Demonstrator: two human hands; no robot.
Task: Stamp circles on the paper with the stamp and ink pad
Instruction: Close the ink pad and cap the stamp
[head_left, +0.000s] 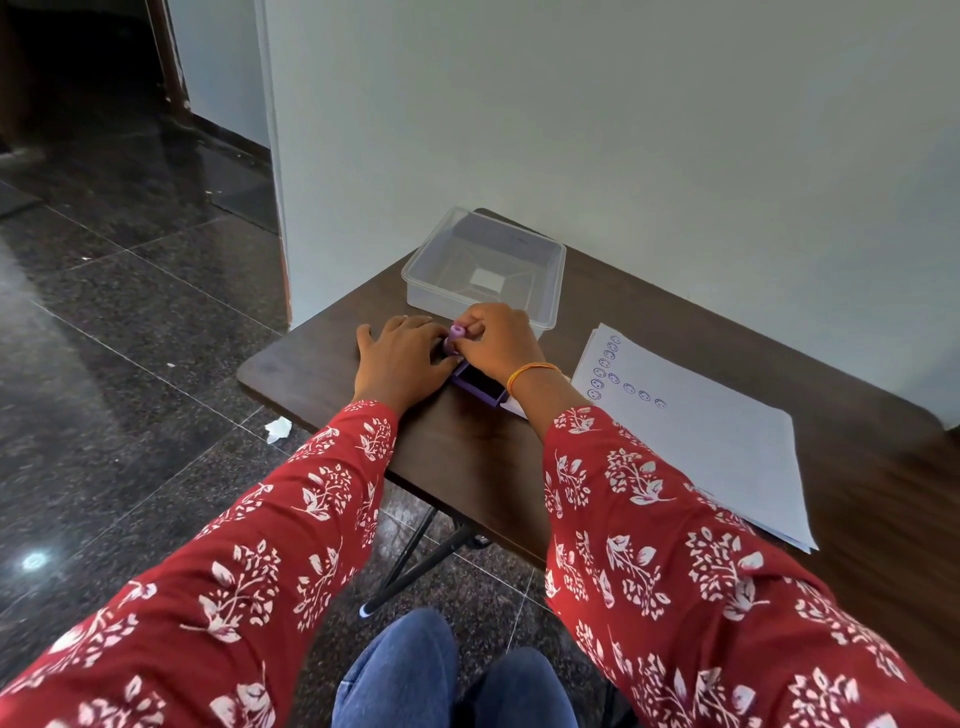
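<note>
Right hand (496, 338) curled around stamp (455, 338)

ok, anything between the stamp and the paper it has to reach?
Nothing visible. The right hand holds the stamp over the ink pad; the paper lies just right of it, bare table between. Only the person's own wrist sits there.

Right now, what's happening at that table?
A person is loading a small purple stamp, gripped in the right hand, on the open purple ink pad. The left hand rests beside the pad, apparently steadying it. The paper to the right already carries a column and a short row of stamped circles. An empty clear plastic box sits behind the hands.
</note>
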